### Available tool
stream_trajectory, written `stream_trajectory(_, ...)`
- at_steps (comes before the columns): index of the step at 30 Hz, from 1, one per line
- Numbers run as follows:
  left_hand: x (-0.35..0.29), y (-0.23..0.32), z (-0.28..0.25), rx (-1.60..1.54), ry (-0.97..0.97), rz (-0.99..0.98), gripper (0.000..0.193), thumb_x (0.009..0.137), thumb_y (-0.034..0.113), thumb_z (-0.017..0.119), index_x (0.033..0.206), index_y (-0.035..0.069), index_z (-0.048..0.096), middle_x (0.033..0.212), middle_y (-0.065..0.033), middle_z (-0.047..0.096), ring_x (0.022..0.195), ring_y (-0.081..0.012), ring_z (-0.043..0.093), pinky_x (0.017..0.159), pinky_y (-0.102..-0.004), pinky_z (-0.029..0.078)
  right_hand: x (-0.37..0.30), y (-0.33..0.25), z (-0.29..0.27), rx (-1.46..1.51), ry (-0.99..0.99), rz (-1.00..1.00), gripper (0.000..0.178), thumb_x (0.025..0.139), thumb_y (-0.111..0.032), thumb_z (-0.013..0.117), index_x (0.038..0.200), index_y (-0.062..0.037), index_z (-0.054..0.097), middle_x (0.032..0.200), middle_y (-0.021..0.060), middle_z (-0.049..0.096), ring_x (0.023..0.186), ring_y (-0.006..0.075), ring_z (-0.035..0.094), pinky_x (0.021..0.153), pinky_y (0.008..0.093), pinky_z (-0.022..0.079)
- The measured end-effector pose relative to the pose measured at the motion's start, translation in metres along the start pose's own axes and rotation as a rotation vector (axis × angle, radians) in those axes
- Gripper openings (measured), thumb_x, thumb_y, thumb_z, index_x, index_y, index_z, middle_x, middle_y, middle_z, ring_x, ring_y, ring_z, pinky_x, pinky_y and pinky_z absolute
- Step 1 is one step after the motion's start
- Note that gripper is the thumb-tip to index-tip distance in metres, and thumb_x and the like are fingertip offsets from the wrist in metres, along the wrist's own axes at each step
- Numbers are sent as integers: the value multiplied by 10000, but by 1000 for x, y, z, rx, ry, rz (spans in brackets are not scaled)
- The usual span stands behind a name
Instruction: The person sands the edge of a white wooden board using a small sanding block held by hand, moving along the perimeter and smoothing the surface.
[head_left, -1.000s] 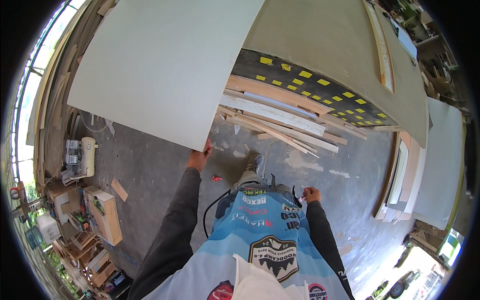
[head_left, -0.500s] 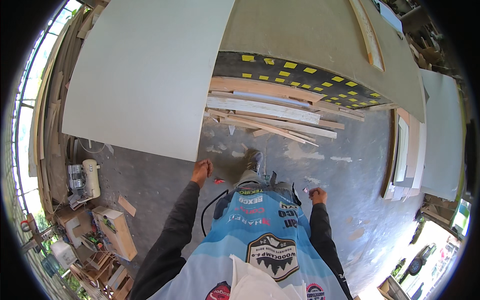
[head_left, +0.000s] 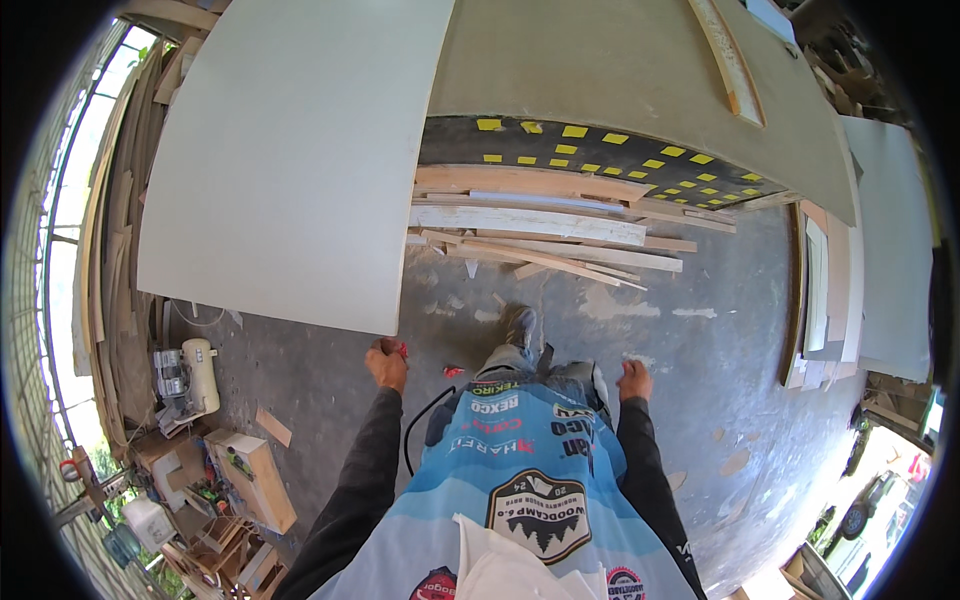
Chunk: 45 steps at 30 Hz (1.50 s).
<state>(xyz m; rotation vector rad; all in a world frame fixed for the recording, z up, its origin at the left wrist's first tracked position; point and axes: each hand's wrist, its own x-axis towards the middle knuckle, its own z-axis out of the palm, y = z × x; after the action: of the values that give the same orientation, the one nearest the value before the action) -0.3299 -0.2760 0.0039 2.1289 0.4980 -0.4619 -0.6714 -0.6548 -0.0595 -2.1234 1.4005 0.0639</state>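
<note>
A large white panel lies over the left part of a tan worktable, its near corner jutting toward me. Just below that corner is my left hand, fingers curled, not touching the panel as far as I can see. A small red piece shows at its fingertips; whether it is held or on the floor behind is unclear. Another small red object lies on the floor beside my leg. My right hand hangs at my right side with its fingers curled in; what they may hold is hidden.
Wooden strips are piled on the floor below the table's black, yellow-squared side. A cream compressor and a wooden box stand at left. Boards lean at right. A wooden strip lies on the table.
My left hand has dropped slightly down and left, away from the panel corner, and a red piece now shows beside it. My right hand has turned and risen a little. The view has shifted slightly.
</note>
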Motion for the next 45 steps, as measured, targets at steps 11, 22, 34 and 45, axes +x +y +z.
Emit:
stream_trajectory(11,6,-144,-103,-34,-127,-284,188,932,123,550,1033,-14,632,841,-142,691,738,-234,688,617,-332,547,-6,-335,116,498,-870,-596,229,845,-181,680,996,-9,682,924,161,701,844,251,675,737,360,512)
stream_trajectory(22,-95,-179,-156,-68,-156,-372,267,933,204,576,1088,-6,633,872,-111,687,743,-189,680,641,-293,513,-58,-369,175,1054,-1145,-171,149,942,-128,632,990,12,639,860,68,680,725,131,628,682,288,512)
stream_trajectory(34,-69,-95,-138,-10,-169,-159,330,958,266,563,1135,-5,622,927,-102,680,812,-183,675,705,-306,511,-73,-367,194,1445,-1319,161,97,968,-100,562,932,-23,609,812,34,610,721,125,555,749,339,501)
stream_trajectory(45,-39,-21,-106,57,-246,-22,311,945,207,583,1165,-12,613,957,-108,678,832,-170,667,720,-296,503,-112,-333,246,850,-1329,-252,163,937,-133,565,964,24,595,826,76,621,703,144,587,702,339,523)
